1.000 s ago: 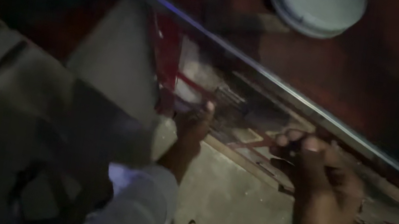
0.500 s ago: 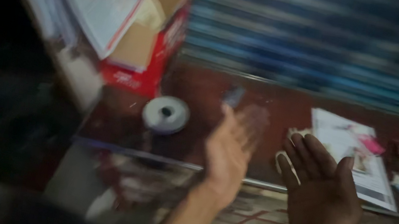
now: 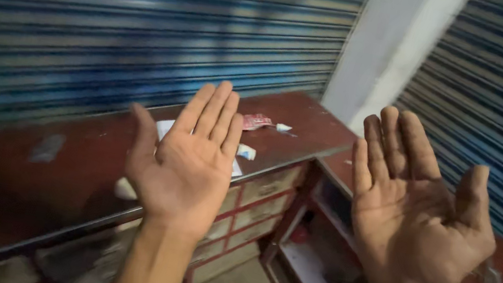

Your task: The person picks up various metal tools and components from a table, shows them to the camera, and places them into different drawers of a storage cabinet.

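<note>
Head view: I saw the left hand (image 3: 184, 161) raised palm up, fingers straight and close together, thumb out, holding nothing. The right hand (image 3: 419, 208) was up beside it, palm open, fingers spread a little, also holding nothing. The 2 hands were apart, not touching. Behind the left hand a white paper sheet (image 3: 166, 129) lay on the dark red counter (image 3: 24, 173), with a pink wrapper (image 3: 256, 121) further back near the blue shutter (image 3: 117, 12)

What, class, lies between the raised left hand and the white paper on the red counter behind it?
Nothing visible: the open left hand is held up in front of the white paper on the counter, with only air between.
</note>
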